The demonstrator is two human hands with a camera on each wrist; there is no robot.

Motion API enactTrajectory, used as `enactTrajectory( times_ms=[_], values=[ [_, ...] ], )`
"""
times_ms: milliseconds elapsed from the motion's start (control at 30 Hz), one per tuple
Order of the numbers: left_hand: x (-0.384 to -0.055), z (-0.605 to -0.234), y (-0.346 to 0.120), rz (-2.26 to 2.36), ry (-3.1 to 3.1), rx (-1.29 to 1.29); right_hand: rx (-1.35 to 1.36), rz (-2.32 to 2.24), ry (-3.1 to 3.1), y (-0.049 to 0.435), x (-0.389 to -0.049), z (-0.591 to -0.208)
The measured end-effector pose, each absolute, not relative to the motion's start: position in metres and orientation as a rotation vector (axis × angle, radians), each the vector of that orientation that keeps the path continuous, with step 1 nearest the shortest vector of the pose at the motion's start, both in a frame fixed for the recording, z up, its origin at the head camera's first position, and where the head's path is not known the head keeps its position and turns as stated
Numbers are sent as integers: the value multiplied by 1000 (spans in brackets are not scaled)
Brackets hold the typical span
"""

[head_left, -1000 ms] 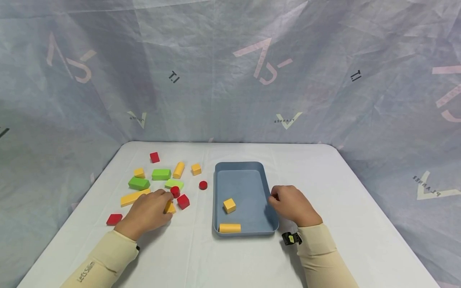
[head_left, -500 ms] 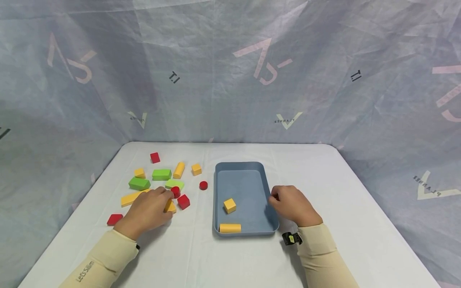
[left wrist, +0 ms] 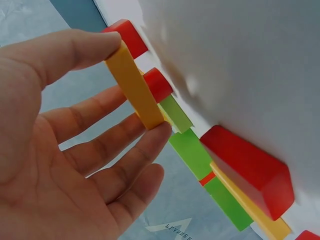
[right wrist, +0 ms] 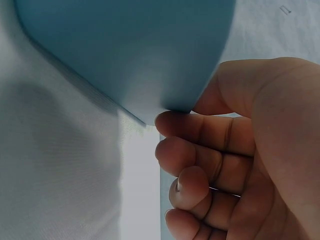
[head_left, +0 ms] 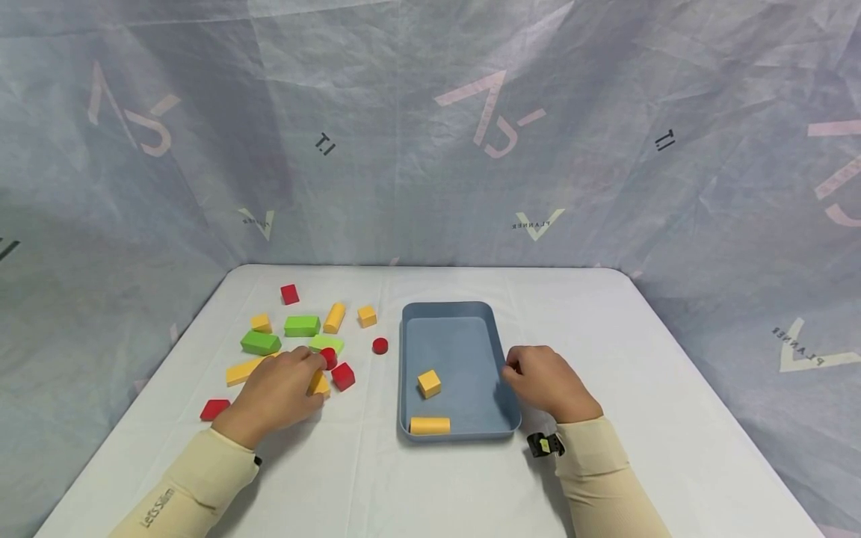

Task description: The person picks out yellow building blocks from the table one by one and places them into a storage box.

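In the head view my left hand (head_left: 279, 392) is over the left side of the table. It pinches a flat yellow block (left wrist: 134, 85) between thumb and fingertips, as the left wrist view shows; in the head view the hand partly covers this block. Just beyond it are a red cube (head_left: 343, 376) and a short red cylinder (head_left: 328, 358). My right hand (head_left: 550, 382) holds the right wall of a blue-grey tray (head_left: 506, 366), thumb on one side and forefinger on the other. Inside the tray lie a yellow cube (head_left: 429, 384) and a yellow cylinder (head_left: 430, 426).
Around the left hand lie green blocks (head_left: 260, 343), a long yellow block (head_left: 245, 371), a flat red block (head_left: 215, 409) and several other pieces. A red disc (head_left: 380, 346) sits left of the tray. A grey printed curtain (head_left: 403, 187) hangs behind the white table (head_left: 585, 299).
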State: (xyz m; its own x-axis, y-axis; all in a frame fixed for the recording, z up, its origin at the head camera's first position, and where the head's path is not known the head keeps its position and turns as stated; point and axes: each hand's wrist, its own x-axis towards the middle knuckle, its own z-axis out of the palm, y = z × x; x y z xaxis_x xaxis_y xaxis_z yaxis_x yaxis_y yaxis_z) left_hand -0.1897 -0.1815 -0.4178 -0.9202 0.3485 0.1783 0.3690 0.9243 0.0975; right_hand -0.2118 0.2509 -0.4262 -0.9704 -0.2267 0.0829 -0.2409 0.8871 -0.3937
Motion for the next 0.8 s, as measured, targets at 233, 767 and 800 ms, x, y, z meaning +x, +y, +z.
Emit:
enactTrajectory(
  times_ms=[233, 767, 800],
  values=[
    [-189, -414, -179, -207, -2925, -533, 379, 641, -3018, 251, -211, -425],
    [-186, -404, -168, -169, -2881, -579, 363, 641, -3026, 250, -210, -423],
    [-186, -404, -167, -171, -2875, -586, 363, 641, -3027, 250, -210, -422]
  ],
)
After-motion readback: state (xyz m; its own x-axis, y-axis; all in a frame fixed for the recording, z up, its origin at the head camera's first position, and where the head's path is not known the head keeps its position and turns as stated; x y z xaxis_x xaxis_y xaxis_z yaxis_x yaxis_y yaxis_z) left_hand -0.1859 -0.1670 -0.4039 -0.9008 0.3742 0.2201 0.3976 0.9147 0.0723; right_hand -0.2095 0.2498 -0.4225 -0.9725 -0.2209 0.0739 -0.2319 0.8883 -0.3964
